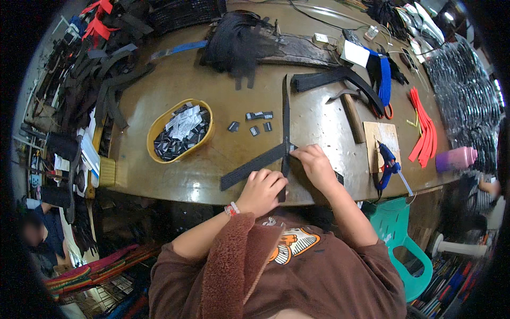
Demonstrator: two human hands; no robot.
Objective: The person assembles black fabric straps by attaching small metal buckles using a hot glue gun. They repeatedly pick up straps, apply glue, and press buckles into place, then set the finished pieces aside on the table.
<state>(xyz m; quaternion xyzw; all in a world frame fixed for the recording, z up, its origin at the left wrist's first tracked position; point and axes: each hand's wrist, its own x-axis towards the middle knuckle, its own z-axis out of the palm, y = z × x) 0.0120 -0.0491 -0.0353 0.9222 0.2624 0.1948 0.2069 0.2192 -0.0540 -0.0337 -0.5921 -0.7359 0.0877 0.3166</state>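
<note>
My left hand (262,189) is closed with curled fingers over a wide black webbing strap (245,170), which slants across the table near its front edge. A narrower black strap (286,109) runs away from me and crosses it. My right hand (314,164) pinches a small black label (292,147) with pale print, against the straps where they meet. Several loose labels (258,115) of that kind lie just beyond. To their left stands a yellow basket (209,114) filled with black and white labels. My fingertips hide part of the strap's near end.
At right are a wooden-handled hammer (353,118), a blue glue gun (389,159) by a wooden board (375,133), red straps (424,135) and a pink-purple bottle (457,158). Black strap bundles (228,45) lie at the back. A green stool (399,234) stands near my right.
</note>
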